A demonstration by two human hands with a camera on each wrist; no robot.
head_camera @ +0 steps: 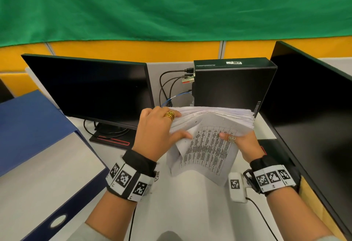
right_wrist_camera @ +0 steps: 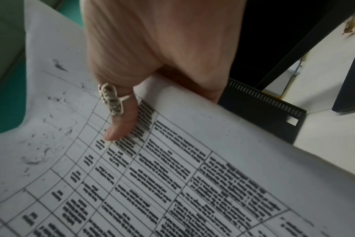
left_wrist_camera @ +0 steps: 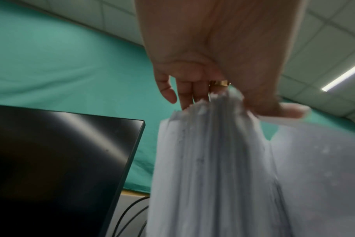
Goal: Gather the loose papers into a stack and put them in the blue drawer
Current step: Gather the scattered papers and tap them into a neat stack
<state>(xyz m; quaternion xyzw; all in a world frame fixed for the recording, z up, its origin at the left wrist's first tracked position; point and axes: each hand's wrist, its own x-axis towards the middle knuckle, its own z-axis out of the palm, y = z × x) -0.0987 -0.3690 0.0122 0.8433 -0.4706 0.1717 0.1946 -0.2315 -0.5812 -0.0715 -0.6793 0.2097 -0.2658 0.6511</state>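
Observation:
A thick stack of white papers (head_camera: pixel 213 118) is held on edge above the desk, in front of the black computer case. My left hand (head_camera: pixel 162 126) grips its left end, fingers over the top edge and thumb on the front sheet. My right hand (head_camera: pixel 238 141) grips the right end, its ringed thumb pressing the front sheet, a printed table (head_camera: pixel 207 151) that curls down towards me. From the left wrist, the paper stack (left_wrist_camera: pixel 209 160) hangs below my left hand (left_wrist_camera: pixel 203 89). From the right wrist, my right hand (right_wrist_camera: pixel 132 104) pinches the printed sheet (right_wrist_camera: pixel 172 184). The blue drawer (head_camera: pixel 34 130) lies at the left.
A black monitor (head_camera: pixel 91 86) stands behind at the left, with its stand and cables beneath. A black computer case (head_camera: pixel 232 84) with plugged cables stands behind the papers. A second monitor (head_camera: pixel 314 107) borders the right. A small white device (head_camera: pixel 236 187) with a cable hangs by my right wrist.

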